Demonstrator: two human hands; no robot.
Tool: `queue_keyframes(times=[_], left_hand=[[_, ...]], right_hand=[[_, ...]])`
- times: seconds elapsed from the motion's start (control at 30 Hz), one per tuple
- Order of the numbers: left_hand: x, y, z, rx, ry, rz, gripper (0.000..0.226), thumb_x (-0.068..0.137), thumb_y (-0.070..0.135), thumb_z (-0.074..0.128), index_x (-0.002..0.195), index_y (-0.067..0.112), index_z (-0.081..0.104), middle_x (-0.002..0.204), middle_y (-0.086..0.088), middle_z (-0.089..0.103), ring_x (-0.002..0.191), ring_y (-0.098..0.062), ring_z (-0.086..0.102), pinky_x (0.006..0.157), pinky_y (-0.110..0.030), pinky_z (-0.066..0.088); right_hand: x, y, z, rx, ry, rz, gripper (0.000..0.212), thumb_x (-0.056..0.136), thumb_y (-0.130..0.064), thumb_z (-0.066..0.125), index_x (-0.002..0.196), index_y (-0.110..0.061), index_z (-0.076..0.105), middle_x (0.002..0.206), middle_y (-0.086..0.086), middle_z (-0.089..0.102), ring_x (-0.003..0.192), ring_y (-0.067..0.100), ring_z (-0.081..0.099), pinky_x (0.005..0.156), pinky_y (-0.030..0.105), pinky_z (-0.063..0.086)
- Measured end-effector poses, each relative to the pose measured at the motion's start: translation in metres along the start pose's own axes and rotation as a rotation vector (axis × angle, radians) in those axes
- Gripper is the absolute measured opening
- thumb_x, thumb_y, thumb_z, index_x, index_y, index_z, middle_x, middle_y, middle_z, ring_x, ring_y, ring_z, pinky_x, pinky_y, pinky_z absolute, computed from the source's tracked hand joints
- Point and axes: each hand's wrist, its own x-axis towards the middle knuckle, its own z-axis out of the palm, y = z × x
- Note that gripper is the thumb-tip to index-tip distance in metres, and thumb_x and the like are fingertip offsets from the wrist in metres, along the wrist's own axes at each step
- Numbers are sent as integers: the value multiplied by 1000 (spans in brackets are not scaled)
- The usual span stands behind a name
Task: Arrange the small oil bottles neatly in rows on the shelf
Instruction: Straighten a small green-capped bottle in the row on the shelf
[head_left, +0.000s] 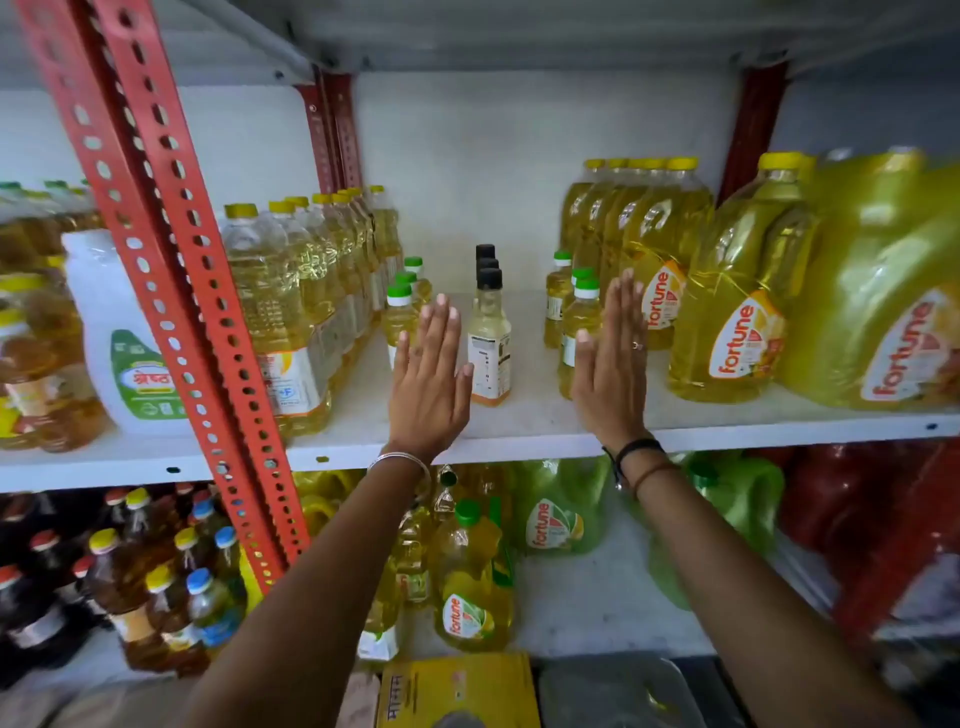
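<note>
Both hands are flat and open, holding nothing: the left hand (428, 382) beside the left green-capped bottles (400, 317), the right hand (613, 364) against the right green-capped bottles (579, 322). Between them, black-capped bottles (489, 332) stand in a row on the white shelf (519, 415).

one head-worn wide-angle view looks forward and slightly down from close in front of the white shelf (519, 431), facing its back wall; both forearms reach in from the bottom edge, and a lower shelf level shows beneath.
</note>
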Motion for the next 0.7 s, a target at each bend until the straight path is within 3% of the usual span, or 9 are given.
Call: queue_keyframes(times=[0.1,0.2,0.37,0.5,0.7], left_hand=[[-1,-10,7,40,-62,-47,59,99,29,25,151,5,13,159,-9,9,148,-19,3,119,-39,0],[-9,-14,20,52,-121,-102,60,98,30,25,152,8,10,160,-7,8,148,-18,2,118,-36,-3],[-11,-18,25,30,-102,-186,59,99,32,25,152,10,10,160,-4,2,148,-18,1,118,-37,-2],[-11,-16,23,26,-112,-181,59,100,32,24,152,8,10,160,-4,1,148,-18,-1,118,-36,-3],[-11,-15,23,28,-126,-184,59,100,30,25,152,8,10,160,-6,2,148,-17,-2,118,-33,-6]], right_hand=[[20,10,1,53,-54,120,56,97,-34,28,148,-12,17,159,9,16,148,22,9,119,33,11],[33,23,5,118,-156,246,53,98,-37,33,145,-13,23,155,11,27,143,26,24,114,39,23],[44,41,10,209,-221,313,43,91,-25,54,131,-11,46,133,12,53,123,28,49,102,36,40],[40,41,12,217,-217,350,44,86,-20,62,127,-10,50,131,12,55,121,28,51,101,39,42],[51,46,6,84,-176,382,50,72,-38,76,110,-10,59,119,15,53,112,33,53,95,46,46]])
